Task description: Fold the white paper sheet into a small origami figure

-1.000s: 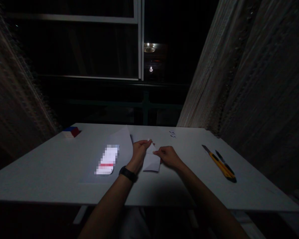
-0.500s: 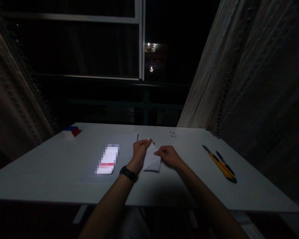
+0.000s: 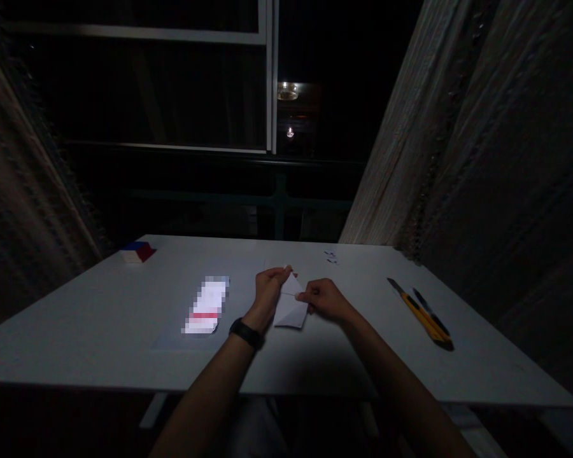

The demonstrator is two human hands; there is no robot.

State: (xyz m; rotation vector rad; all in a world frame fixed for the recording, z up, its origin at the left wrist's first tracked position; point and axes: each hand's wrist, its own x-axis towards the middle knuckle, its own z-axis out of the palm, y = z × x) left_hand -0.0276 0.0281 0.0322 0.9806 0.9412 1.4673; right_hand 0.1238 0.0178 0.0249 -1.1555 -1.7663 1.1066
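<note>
A folded piece of white paper (image 3: 290, 312) is held between my two hands above the table, its upper end narrowing to a point. My left hand (image 3: 268, 287) grips it along the left side, thumb near the pointed top; a dark band circles that wrist. On the right edge, my right hand (image 3: 325, 298) pinches the paper at about mid-height, where a crease line crosses it. The lower part of the paper hangs out below the fingers. Some fingertips behind the paper are hidden.
Left of my hands a lit phone (image 3: 205, 305) with a blurred screen lies on a pale sheet (image 3: 167, 337). A coloured puzzle cube (image 3: 137, 252) sits far left. To the right lie a yellow box cutter (image 3: 423, 318) and a dark pen (image 3: 424, 304). Small marked scraps (image 3: 331, 257) lie at the back.
Both hands stay almost in place on the paper. Its lower part has tilted slightly, and a diagonal shade line now shows there.
</note>
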